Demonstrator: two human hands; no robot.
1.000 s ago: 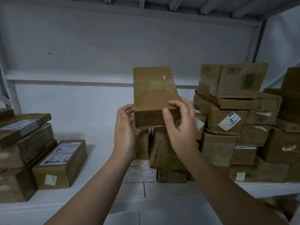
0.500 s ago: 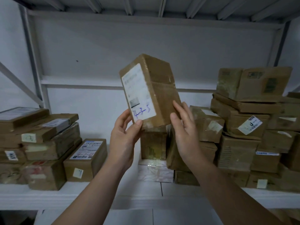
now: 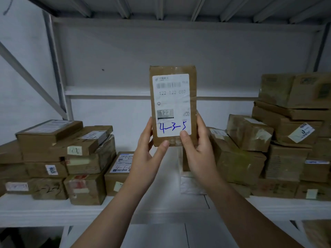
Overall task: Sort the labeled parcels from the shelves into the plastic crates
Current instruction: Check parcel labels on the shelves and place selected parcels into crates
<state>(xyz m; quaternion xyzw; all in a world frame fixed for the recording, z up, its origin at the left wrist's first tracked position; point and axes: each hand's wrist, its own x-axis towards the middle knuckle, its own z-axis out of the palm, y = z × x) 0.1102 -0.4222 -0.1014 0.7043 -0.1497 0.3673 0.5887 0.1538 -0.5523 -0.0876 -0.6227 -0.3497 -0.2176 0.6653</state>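
Note:
A small brown cardboard parcel [image 3: 172, 104] stands upright in the air in front of the shelf, its white label facing me with "4-3-5" handwritten in blue. My left hand [image 3: 146, 154] grips its lower left edge, thumb on the front bottom. My right hand [image 3: 195, 149] grips the lower right edge, thumb on the label's bottom corner. No plastic crate is in view.
A white metal shelf [image 3: 44, 210] carries stacks of brown parcels on the left [image 3: 59, 158] and a taller pile on the right [image 3: 286, 140]. A labeled parcel [image 3: 120, 169] sits behind my left wrist. An upper shelf [image 3: 161, 8] hangs overhead, and a diagonal brace [image 3: 32, 81] crosses at left.
Both hands turned the parcel from its plain side round to face the label squarely at me, now upright. The view shifted back and left.

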